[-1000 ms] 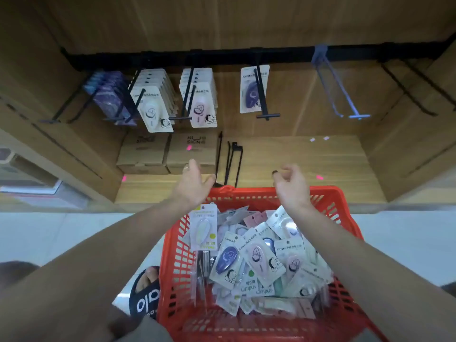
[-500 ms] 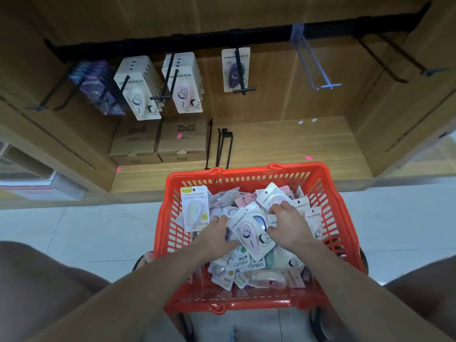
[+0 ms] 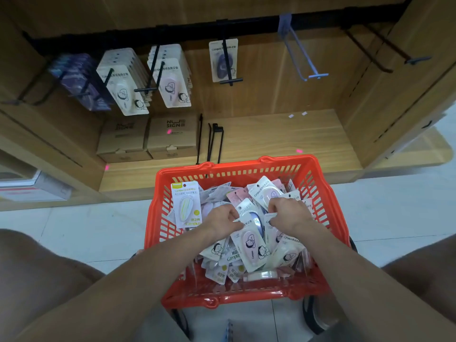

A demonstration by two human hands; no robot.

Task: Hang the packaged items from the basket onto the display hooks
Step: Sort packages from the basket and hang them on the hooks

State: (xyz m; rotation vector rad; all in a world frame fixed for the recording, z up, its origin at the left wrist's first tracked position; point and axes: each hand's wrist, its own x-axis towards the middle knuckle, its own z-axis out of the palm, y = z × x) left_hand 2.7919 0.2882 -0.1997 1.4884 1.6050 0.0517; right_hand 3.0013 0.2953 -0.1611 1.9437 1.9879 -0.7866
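Sorting through the red basket (image 3: 318,183), both hands are down among the loose correction-tape packets heaped inside it, so the step in hand looks like choosing and gathering packets rather than hanging them. The left hand (image 3: 222,219) has its fingers curled, pinching the upper left edge of a pink correction-tape packet (image 3: 249,243) that lies tilted on top of the heap. The right hand (image 3: 290,213) is also curled, fingertips pressed onto the cards just beside that packet; it seems to pinch the top edge of one, though exactly which card it has cannot be told. A yellow-green packet (image 3: 186,203) stands upright against the basket's left wall, apart from both hands.

Above, on the black rail (image 3: 123,37), hooks already carry rows of white packets (image 3: 123,87) and pink packets (image 3: 171,80), and one hook holds a lone blue packet (image 3: 223,59). A grey hook (image 3: 299,60) to its right is bare.

Judging from this, the next move calls for lifting the pink packet free of the pile, finding its hang hole, and threading it onto the matching pink hook
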